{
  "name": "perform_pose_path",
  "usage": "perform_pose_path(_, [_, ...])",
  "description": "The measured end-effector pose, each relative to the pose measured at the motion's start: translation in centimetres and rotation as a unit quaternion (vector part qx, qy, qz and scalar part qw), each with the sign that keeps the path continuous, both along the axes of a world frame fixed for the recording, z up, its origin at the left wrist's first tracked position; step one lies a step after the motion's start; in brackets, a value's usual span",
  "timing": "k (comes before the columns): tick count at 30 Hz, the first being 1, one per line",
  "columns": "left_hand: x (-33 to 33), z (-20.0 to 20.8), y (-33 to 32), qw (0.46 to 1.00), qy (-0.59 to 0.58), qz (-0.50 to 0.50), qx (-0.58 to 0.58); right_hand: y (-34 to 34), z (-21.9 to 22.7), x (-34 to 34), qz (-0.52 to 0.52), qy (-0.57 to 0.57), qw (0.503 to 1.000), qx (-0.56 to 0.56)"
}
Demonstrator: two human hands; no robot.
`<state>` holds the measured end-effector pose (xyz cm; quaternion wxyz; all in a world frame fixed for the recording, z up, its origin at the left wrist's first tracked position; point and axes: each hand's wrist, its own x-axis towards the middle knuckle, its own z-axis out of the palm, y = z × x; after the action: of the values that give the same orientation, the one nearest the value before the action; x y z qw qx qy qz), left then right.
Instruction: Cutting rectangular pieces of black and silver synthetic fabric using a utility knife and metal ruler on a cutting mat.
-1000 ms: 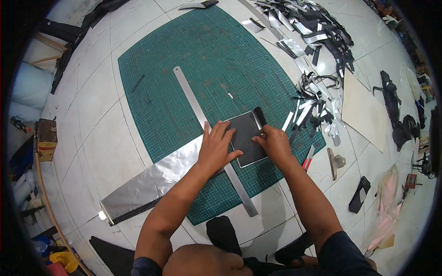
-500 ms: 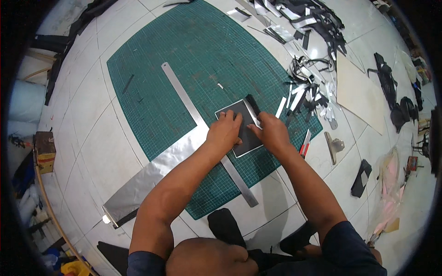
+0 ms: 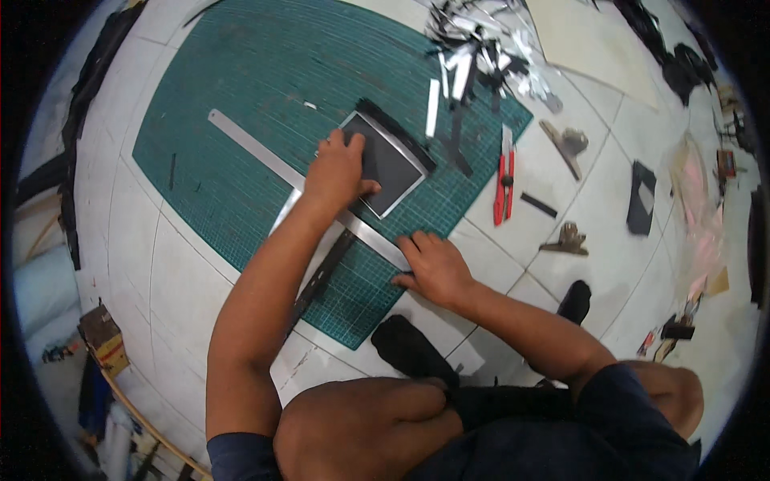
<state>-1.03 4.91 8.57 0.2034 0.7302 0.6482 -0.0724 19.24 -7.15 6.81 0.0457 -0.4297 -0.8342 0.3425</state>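
A dark grey rectangular panel with a pale border lies on the green cutting mat, a black strip along its far right edge. My left hand rests on its left side, fingers spread and thumb out. Beneath that hand a long steel ruler crosses the mat diagonally. My right hand grips the ruler's near end between thumb and fingers. A silver sheet shows beside my left forearm, mostly hidden by it, with a dark edge strip on the other side.
A red utility knife lies at the mat's right edge. Two metal clips and a black strip lie on the tiles beyond. Silver and black offcuts are heaped at the far right, near a cream board. My foot is close to the mat.
My right hand has left the panel's right side and come down to the ruler's near end. The panel has turned, and the silver sheet has shifted under my left arm. The view has moved too.
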Motion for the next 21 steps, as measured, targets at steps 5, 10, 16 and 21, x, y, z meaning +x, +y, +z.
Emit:
perform_pose_path(5, [0.2,0.2,0.6,1.000,0.011,0.001,-0.014,-0.6,-0.4,-0.6,0.003,-0.022,0.999,-0.024])
perform_pose_path(10, [0.9,0.1,0.7,0.999,0.018,0.018,-0.032,-1.5,1.0,2.1,-0.106,0.071,0.986,-0.105])
perform_pose_path(16, [0.9,0.1,1.0,0.998,0.010,0.039,-0.056,-0.9,5.6,18.4,-0.028,-0.127,0.975,-0.178])
perform_pose_path(21, [-0.2,-0.4,1.7,0.995,-0.017,0.056,-0.077,-0.3,11.0,40.0,-0.015,-0.197,0.976,-0.088])
